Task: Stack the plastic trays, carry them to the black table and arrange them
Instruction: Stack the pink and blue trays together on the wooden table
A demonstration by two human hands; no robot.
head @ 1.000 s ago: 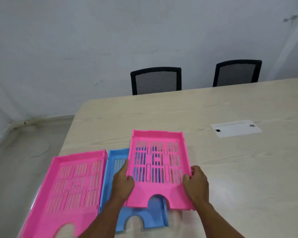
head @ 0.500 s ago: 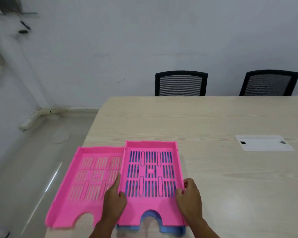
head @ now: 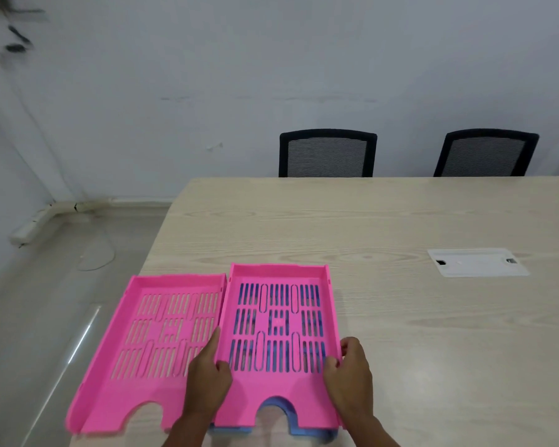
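Note:
A pink slotted tray (head: 278,330) lies nested on top of a blue tray (head: 291,430), of which only the front rim and slivers through the slots show. My left hand (head: 208,379) grips the pink tray's left wall and my right hand (head: 349,375) grips its right wall. A second pink tray (head: 149,346) lies flat beside the stack on the left, touching it, at the table's left front corner.
The light wooden table (head: 400,333) stretches right and far, with a white cable cover plate (head: 476,262) set in it. Two black mesh chairs (head: 327,153) (head: 484,153) stand at the far edge. Floor and a white wall conduit (head: 39,221) lie left.
The pink tray in my hands has moved from lying askew over the blue tray to sitting squarely on it. My view has shifted left.

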